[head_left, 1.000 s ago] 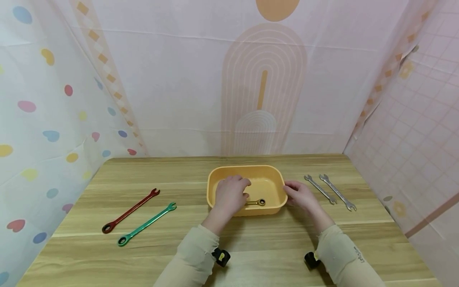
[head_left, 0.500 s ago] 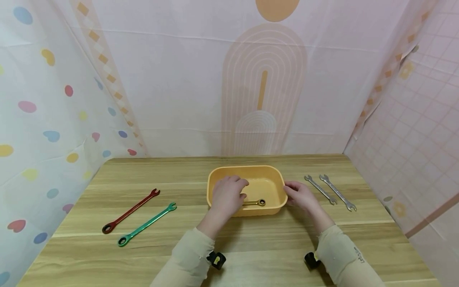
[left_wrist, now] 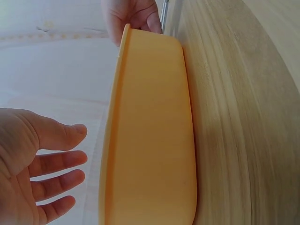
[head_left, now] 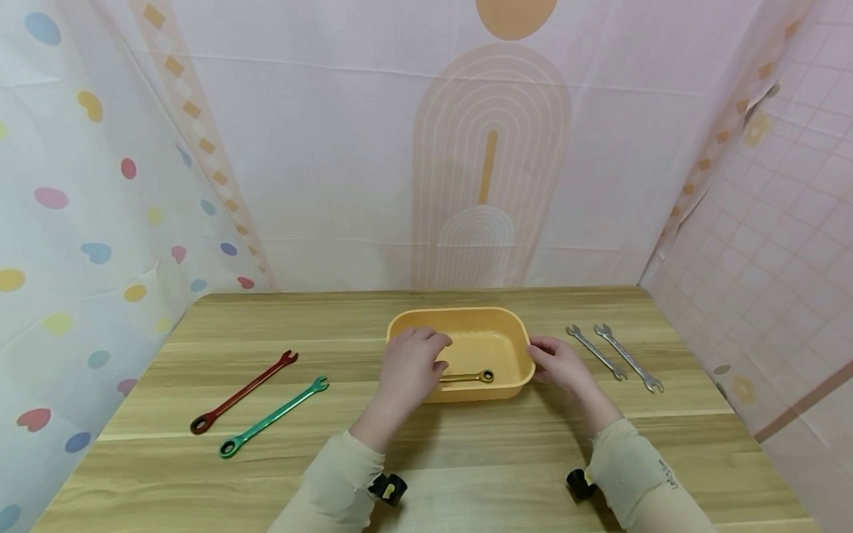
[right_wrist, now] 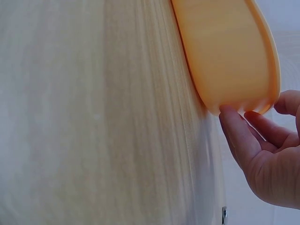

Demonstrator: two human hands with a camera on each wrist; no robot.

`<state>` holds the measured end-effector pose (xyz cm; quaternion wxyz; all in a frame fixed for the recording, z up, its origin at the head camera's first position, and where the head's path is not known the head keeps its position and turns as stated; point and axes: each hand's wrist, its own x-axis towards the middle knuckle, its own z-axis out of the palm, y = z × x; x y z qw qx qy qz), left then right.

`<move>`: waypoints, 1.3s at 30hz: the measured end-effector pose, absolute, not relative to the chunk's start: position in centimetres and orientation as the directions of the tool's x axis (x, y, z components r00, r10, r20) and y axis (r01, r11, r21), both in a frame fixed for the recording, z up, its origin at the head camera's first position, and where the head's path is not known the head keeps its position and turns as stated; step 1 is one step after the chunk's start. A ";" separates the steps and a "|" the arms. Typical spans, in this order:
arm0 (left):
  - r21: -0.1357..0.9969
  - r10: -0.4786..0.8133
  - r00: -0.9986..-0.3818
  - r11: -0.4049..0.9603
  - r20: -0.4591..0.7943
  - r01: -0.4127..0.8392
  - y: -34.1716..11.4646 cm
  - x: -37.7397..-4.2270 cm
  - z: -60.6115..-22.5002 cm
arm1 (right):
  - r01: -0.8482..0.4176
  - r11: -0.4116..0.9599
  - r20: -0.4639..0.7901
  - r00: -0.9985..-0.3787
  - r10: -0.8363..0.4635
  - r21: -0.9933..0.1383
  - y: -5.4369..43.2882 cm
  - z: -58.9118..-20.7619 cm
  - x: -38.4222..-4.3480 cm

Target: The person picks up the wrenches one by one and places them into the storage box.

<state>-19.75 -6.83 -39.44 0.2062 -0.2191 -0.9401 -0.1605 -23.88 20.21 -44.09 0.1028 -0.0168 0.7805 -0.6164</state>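
A yellow plastic tub sits at the middle of the table. Inside it lies a gold ratchet wrench, whose left part is hidden by my left hand. That hand hovers over the tub's left part; the left wrist view has its fingers loosely spread, holding nothing and apart from the tub's side. My right hand holds the tub's right end. In the right wrist view, fingertips press against the outer wall, with the thumb up at the rim.
Left on the table lie a red ratchet wrench and a green one. Two silver open-ended wrenches lie right of the tub, close to my right hand. Patterned cloth stands behind the table.
My left hand has shifted left over the tub, uncovering more of the gold wrench. The right hand and the tub stay practically where they were.
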 end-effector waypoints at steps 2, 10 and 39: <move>0.210 0.345 -0.814 0.851 0.467 0.481 -7.0 -19.7 -39.4 | 0.098 0.242 -0.139 -0.978 -0.155 -0.965 20.2 -44.1 -23.9; 0.204 0.342 -0.801 0.849 0.492 0.488 -8.1 -19.4 -38.9 | 0.096 0.245 -0.137 -0.978 -0.158 -0.965 20.3 -44.1 -23.9; 0.224 0.283 -0.821 0.872 0.495 0.436 -12.2 -19.3 -39.4 | 0.103 0.226 -0.141 -0.977 -0.158 -0.969 20.3 -44.1 -24.0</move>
